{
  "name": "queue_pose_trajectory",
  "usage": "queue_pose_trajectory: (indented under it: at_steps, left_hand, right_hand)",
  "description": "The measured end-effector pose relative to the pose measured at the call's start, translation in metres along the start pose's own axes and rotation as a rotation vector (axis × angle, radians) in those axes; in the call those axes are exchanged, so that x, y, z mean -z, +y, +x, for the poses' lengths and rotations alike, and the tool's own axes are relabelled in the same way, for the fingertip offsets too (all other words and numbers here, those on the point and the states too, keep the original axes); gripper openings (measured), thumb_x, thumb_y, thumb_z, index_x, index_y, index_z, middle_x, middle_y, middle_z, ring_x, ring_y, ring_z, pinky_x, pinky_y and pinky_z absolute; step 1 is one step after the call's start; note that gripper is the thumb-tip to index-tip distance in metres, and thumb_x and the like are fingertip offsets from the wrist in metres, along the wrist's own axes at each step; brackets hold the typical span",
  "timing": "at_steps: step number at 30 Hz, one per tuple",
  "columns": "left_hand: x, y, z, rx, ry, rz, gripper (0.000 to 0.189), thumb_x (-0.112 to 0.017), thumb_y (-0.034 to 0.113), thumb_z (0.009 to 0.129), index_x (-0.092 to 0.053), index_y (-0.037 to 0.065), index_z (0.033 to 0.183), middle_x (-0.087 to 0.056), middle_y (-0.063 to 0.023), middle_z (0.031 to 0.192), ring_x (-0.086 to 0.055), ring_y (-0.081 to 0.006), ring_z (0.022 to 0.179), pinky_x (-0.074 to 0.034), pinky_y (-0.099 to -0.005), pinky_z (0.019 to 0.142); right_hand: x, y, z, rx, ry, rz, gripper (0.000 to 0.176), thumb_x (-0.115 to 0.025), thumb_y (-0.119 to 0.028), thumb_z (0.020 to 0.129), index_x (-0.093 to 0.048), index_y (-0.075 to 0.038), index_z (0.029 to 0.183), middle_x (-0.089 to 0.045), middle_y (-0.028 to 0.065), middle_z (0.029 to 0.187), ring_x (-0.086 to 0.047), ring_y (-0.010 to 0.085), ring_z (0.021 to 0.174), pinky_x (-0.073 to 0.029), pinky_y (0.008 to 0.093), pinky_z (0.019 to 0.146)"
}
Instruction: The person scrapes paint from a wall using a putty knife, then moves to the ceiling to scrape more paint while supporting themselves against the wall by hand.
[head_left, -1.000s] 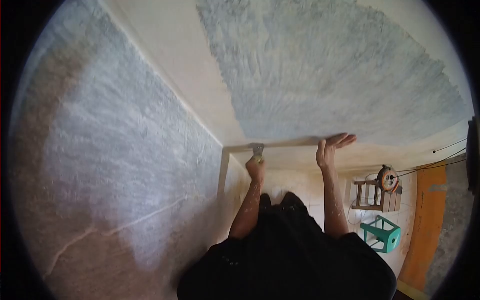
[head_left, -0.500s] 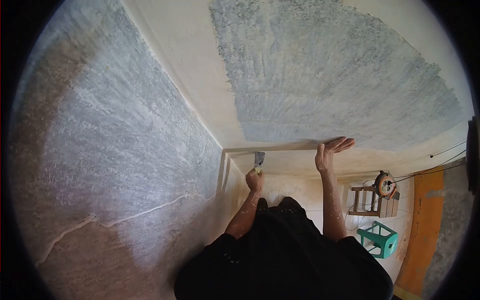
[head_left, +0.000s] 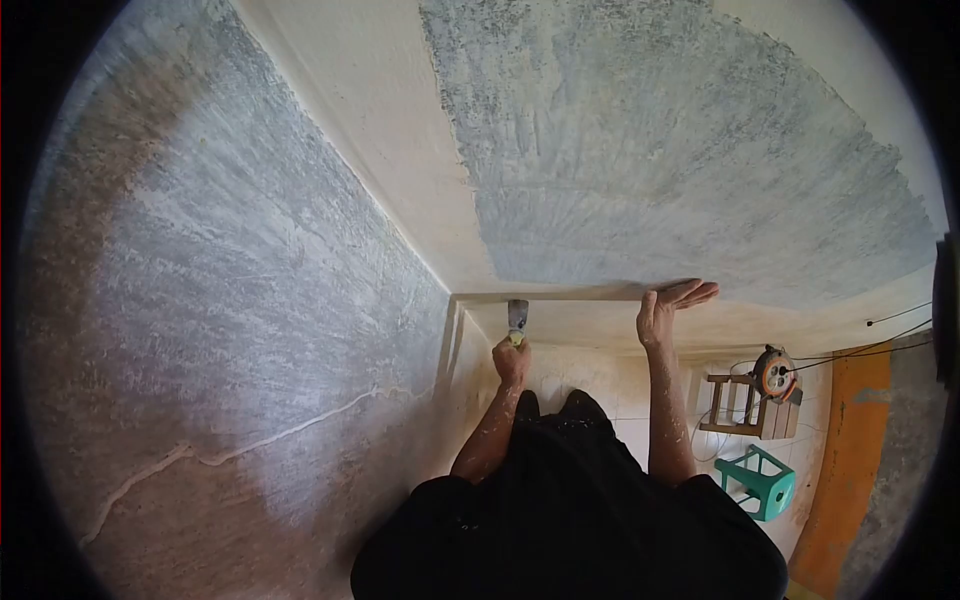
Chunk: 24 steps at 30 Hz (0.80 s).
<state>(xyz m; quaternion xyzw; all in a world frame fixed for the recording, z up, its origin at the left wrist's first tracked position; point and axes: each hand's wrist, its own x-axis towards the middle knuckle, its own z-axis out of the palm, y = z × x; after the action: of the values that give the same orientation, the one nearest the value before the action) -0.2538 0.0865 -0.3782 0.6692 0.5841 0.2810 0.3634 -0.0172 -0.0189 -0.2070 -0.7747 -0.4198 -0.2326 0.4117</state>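
My left hand [head_left: 511, 361] is closed round the handle of a putty knife [head_left: 517, 315]. Its grey metal blade points away from me, with the tip at or very near the narrow ledge [head_left: 580, 296] along the wall; contact I cannot make out. My right hand [head_left: 672, 308] has its fingers stretched out to the right and rests against the wall by that ledge, just under the grey scraped patch [head_left: 690, 160]. White specks dot both forearms. Cream paint [head_left: 390, 130] borders the patch.
At left, another scraped grey wall [head_left: 270, 290] meets this one in a corner and carries a pale crack-like line [head_left: 290, 430]. Lower right, a cable reel [head_left: 776, 374] sits by a wooden stool [head_left: 775, 418], near a green plastic stool [head_left: 768, 488]. Cables [head_left: 850, 352] run rightward.
The putty knife's blade has come slightly closer to the ledge and stands a little straighter. My right hand has stayed about where it was on the wall. The view has shifted slightly.
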Motion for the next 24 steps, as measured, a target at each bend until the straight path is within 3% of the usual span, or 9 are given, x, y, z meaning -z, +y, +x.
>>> queue_pose_trajectory:
  at_steps: [5,9,10,13,18,21,22,24]
  left_hand:
    - [0.001,-0.016,-0.002,-0.015,0.008,0.019,0.016,-0.068,0.014,0.075,-0.067,-0.001,0.079,-0.066,-0.0185,0.070,-0.066,-0.0351,0.066,-0.049,-0.0418,0.059]
    - [0.011,0.045,0.016,-0.088,-0.049,-0.004,0.014,-0.068,0.013,0.074,-0.065,-0.001,0.075,-0.065,-0.0185,0.068,-0.065,-0.0364,0.065,-0.049,-0.0430,0.057]
    - [0.006,0.042,0.012,-0.033,-0.072,-0.121,0.013,-0.068,0.012,0.073,-0.063,0.000,0.072,-0.064,-0.0176,0.066,-0.065,-0.0339,0.062,-0.049,-0.0415,0.056]
    - [-0.022,-0.020,0.004,-0.274,0.046,0.061,0.012,-0.068,0.010,0.073,-0.062,0.000,0.071,-0.063,-0.0167,0.063,-0.063,-0.0286,0.056,-0.047,-0.0383,0.053]
    - [-0.001,0.061,0.015,-0.057,-0.037,-0.109,0.016,-0.066,0.012,0.077,-0.063,-0.002,0.070,-0.063,-0.0183,0.063,-0.065,-0.0315,0.060,-0.048,-0.0430,0.057]
    - [-0.027,-0.006,0.002,-0.315,0.038,0.071,0.013,-0.067,0.010,0.074,-0.061,-0.001,0.069,-0.061,-0.0171,0.061,-0.062,-0.0298,0.054,-0.046,-0.0389,0.053]
    - [-0.019,-0.010,0.001,-0.354,0.072,-0.014,0.013,-0.067,0.009,0.073,-0.060,-0.001,0.069,-0.060,-0.0176,0.060,-0.061,-0.0301,0.054,-0.046,-0.0389,0.053]
    - [-0.015,0.007,0.010,-0.261,0.020,-0.086,0.012,-0.067,0.009,0.073,-0.061,-0.001,0.069,-0.061,-0.0183,0.062,-0.062,-0.0329,0.056,-0.046,-0.0404,0.053]
  right_hand:
    - [0.001,0.000,-0.005,0.006,-0.006,-0.002,0.087,-0.036,-0.048,0.097,0.022,-0.006,0.145,0.034,0.0288,0.145,0.032,0.0470,0.133,0.019,0.0647,0.101]
    - [0.001,0.003,-0.003,-0.003,-0.002,0.010,0.086,-0.037,-0.047,0.097,0.022,-0.006,0.145,0.033,0.0285,0.145,0.033,0.0467,0.133,0.019,0.0643,0.102]
    - [0.003,0.000,-0.005,-0.017,-0.010,0.028,0.086,-0.037,-0.047,0.098,0.022,-0.006,0.146,0.033,0.0284,0.145,0.033,0.0466,0.133,0.019,0.0641,0.102]
    - [0.002,0.001,-0.006,0.006,-0.006,0.016,0.086,-0.038,-0.045,0.098,0.021,-0.005,0.146,0.033,0.0284,0.145,0.033,0.0470,0.133,0.019,0.0637,0.102]
    - [0.003,-0.001,-0.003,-0.005,-0.009,0.003,0.086,-0.038,-0.045,0.098,0.021,-0.004,0.145,0.033,0.0291,0.145,0.032,0.0475,0.133,0.019,0.0618,0.103]
    - [0.005,-0.003,-0.001,-0.001,-0.020,0.013,0.085,-0.037,-0.045,0.098,0.021,-0.004,0.145,0.033,0.0294,0.145,0.032,0.0479,0.133,0.020,0.0623,0.102]
    - [0.003,-0.001,-0.002,-0.013,-0.012,-0.005,0.085,-0.037,-0.046,0.098,0.021,-0.005,0.145,0.033,0.0293,0.145,0.032,0.0475,0.133,0.020,0.0625,0.102]
    - [0.000,0.005,-0.003,-0.003,-0.007,-0.010,0.086,-0.036,-0.047,0.098,0.021,-0.005,0.145,0.033,0.0293,0.145,0.032,0.0470,0.133,0.020,0.0624,0.103]
